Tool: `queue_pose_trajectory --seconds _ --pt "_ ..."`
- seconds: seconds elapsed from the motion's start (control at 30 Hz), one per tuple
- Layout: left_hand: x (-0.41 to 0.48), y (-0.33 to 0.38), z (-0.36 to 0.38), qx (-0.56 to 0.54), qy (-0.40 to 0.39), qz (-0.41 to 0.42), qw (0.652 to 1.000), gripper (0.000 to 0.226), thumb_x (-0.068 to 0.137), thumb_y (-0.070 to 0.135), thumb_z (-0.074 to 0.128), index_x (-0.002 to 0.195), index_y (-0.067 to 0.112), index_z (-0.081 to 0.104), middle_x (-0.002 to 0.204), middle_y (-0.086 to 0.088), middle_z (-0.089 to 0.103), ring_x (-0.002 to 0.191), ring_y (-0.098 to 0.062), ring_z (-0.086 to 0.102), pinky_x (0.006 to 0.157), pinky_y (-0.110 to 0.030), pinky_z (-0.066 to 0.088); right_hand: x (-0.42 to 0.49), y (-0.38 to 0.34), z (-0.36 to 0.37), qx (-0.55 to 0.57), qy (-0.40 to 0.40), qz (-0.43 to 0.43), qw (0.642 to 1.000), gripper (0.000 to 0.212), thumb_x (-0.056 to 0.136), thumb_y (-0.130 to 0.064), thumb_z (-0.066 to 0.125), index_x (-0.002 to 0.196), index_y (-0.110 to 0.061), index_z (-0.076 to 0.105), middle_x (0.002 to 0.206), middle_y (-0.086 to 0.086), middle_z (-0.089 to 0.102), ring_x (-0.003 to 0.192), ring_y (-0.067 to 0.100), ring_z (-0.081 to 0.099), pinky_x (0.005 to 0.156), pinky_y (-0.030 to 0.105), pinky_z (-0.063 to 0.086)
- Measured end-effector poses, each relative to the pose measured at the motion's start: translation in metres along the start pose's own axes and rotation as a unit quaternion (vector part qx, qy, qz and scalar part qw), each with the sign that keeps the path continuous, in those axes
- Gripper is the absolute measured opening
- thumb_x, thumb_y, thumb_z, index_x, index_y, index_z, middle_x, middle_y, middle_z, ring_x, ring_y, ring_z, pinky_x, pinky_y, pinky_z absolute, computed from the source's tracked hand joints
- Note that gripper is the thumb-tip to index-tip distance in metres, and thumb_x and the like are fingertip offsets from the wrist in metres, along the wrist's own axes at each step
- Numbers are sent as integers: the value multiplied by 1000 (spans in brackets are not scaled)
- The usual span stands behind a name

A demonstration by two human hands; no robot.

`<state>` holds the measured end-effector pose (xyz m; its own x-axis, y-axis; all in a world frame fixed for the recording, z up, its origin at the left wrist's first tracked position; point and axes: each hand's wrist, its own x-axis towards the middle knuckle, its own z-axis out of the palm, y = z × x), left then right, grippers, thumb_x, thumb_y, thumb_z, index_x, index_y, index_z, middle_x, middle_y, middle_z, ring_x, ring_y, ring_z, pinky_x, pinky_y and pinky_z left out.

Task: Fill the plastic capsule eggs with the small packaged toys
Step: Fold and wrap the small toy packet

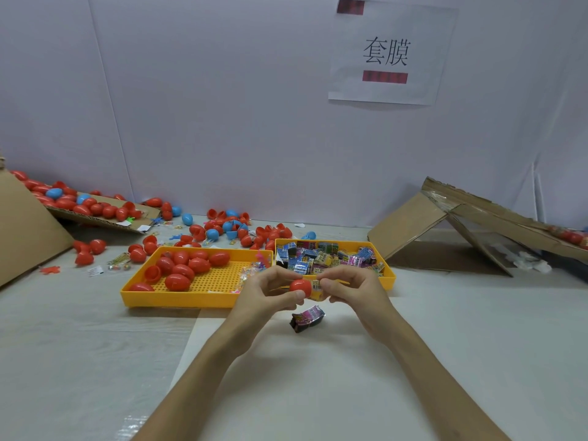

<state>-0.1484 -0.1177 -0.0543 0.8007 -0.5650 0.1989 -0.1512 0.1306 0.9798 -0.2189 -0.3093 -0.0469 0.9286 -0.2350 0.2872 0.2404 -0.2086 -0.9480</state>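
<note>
The left hand (270,292) grips a red egg shell (300,286), fingers and thumb curled round it. The open end appears to face right, which presents the cavity to the other hand. The right hand (353,289) pinches a yellow toy packet (317,289) between thumb and fingertips, with the packet touching the mouth of the shell. Judged from this, the step in hand is insertion. Whether the shell is a single half or a hinged pair cannot be told.

Both hands work above the table (445,345), just near of the two trays, so that supplies are close on either side. A pink packet (308,318) lies on the table directly below the hands, probably staged for the next egg.

The left tray (178,300) holds closed red eggs (183,268) towards its left end. The right tray (389,275) holds the stock of toy packets (327,257). Farther left, loose red and blue shells (222,227) lie scattered on the table and on a cardboard flap (105,218). A folded carton (445,224) stands at far right.
</note>
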Motion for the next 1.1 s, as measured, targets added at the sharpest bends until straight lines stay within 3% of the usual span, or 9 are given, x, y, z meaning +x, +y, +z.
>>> queue_pose_trajectory --seconds 0.27,0.57,0.9,1.1 --pt "1 -2 2 46 21 8 999 22 82 8 81 103 13 73 97 -1 73 82 -19 74 67 -24 57 -1 -1 1 -17 4 -23 1000 10 88 -11 75 88 -20 80 83 4 75 71 17 69 60 23 51" --pt "2 -6 1 80 15 16 997 22 83 11 82 100 20 73 88 6 74 81 -20 74 65 -23 57 -3 -3 4 -22 -15 -36 999 18 87 -12 76 85 -29 80 80 1 74 70 15 68 59 22 50" --pt "1 -5 2 83 5 14 996 22 83 10 81 101 20 72 87 5 76 82 -18 74 65 -23 57 -2 -3 2 -21 -15 -26 999 10 86 -12 76 88 -21 80 85 4 75 73 17 69 61 25 51" --pt "1 -5 2 91 6 12 996 21 84 9 80 99 22 72 87 4 76 81 -17 75 64 -22 56 -3 -3 2 -26 -20 -28 999 14 87 -12 76 85 -25 81 87 4 76 75 17 68 61 25 51"
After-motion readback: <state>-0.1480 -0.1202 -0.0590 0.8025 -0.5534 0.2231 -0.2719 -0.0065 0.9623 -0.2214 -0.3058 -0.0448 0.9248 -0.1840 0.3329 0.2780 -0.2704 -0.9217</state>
